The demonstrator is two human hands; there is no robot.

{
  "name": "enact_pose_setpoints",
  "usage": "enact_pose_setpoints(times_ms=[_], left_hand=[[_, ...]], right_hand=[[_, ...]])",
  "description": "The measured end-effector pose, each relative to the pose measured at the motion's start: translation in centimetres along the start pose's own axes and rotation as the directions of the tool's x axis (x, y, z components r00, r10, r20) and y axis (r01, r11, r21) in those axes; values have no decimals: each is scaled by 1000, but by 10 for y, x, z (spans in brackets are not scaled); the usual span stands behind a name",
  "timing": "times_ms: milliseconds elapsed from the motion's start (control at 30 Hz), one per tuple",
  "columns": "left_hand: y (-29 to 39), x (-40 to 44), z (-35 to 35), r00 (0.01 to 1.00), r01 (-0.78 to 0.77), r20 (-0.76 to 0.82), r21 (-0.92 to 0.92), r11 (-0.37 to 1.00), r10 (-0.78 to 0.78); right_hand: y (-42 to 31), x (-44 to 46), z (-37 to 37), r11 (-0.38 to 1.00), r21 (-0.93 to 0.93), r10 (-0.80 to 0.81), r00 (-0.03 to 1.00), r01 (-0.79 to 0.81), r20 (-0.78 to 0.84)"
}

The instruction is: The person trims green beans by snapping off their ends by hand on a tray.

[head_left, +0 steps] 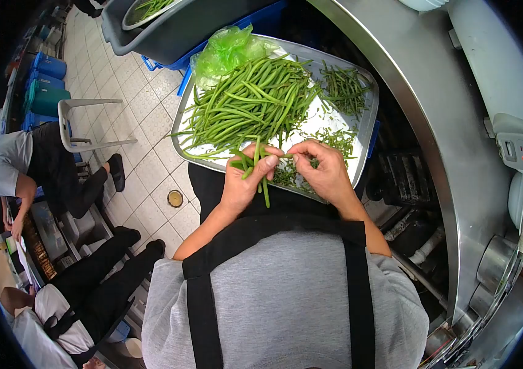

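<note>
A metal tray (178,123) lies in front of me with a large pile of green beans (255,92) on it. Several beans (257,161) are in my left hand (241,178), closed round them over the tray's near edge. My right hand (321,167) pinches the tip of one bean just to the right, its fingertips close to those of my left hand. Small cut bits (335,142) are scattered on the tray's right part, and short dark green pieces (344,89) are heaped in its far right corner. A crumpled green plastic bag (224,52) rests at the far left corner.
A grey tub (141,37) stands beyond the tray. At the right curves a steel counter (421,92) with a small device (519,149). Two other people (6,157) are at the left, near a plastic chair (68,123). A round drain (175,198) is in the tiled floor.
</note>
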State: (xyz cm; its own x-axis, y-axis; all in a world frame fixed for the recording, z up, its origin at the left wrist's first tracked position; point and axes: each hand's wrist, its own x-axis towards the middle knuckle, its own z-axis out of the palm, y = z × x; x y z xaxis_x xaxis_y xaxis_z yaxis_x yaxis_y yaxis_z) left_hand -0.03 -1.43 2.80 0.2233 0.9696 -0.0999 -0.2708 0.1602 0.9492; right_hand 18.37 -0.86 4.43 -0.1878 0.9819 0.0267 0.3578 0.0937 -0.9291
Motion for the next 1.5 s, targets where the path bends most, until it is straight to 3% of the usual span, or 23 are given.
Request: enact_pose_setpoints(times_ms=[100,133,167,200,233,300,433,500,533,633,767,867,967,1000,1133,1433,1500], left_hand=[[9,-3,3,995,-90,51,89,992,86],[11,-3,3,993,-115,49,89,989,111],[12,-4,3,989,-141,46,88,986,137],[5,-1,-4,991,-129,49,76,989,126],[5,0,-3,996,-85,9,-6,996,85],[5,3,1,998,-8,-55,-176,984,-2],[7,2,4,986,108,-98,-244,964,-136],[0,3,3,992,86,-70,-234,968,-105],[-2,4,2,994,76,-54,-227,971,-91],[2,2,4,997,79,-13,-71,994,-80],[-3,1,-1,989,144,18,8,990,-144],[1,2,4,987,153,17,148,977,-158],[-12,7,8,992,-49,126,351,935,5],[-5,9,9,981,-79,190,527,846,-27],[-3,7,20,955,-245,280,553,797,99],[-5,4,11,972,-233,167,652,722,162],[-3,6,12,969,-243,187,625,742,160]], right_hand=[[19,3,-1,959,247,163,984,-141,-71],[26,8,-9,959,242,179,978,-148,-110],[29,15,-19,981,115,177,968,-158,-177],[31,22,-31,982,-158,57,962,-102,-266],[27,31,-42,932,-363,-91,951,-24,-296],[39,42,-55,772,-635,-221,927,-24,-304],[64,60,-50,715,-688,11,986,-126,-169],[62,67,-27,673,-719,80,984,-171,-159],[70,70,-17,634,-765,18,990,-118,-138],[77,72,-5,667,-737,41,993,-110,-111],[69,47,-13,603,-785,121,989,-144,-89],[38,11,-26,569,-820,53,998,-62,-39],[-2,-14,-38,610,-786,-39,995,96,92],[-14,-19,-42,627,-762,-73,987,158,145],[-36,-23,-46,679,-660,-191,945,322,264],[-23,-5,-31,694,-636,-291,939,338,182],[-10,-3,-20,857,-443,-291,957,264,6]])
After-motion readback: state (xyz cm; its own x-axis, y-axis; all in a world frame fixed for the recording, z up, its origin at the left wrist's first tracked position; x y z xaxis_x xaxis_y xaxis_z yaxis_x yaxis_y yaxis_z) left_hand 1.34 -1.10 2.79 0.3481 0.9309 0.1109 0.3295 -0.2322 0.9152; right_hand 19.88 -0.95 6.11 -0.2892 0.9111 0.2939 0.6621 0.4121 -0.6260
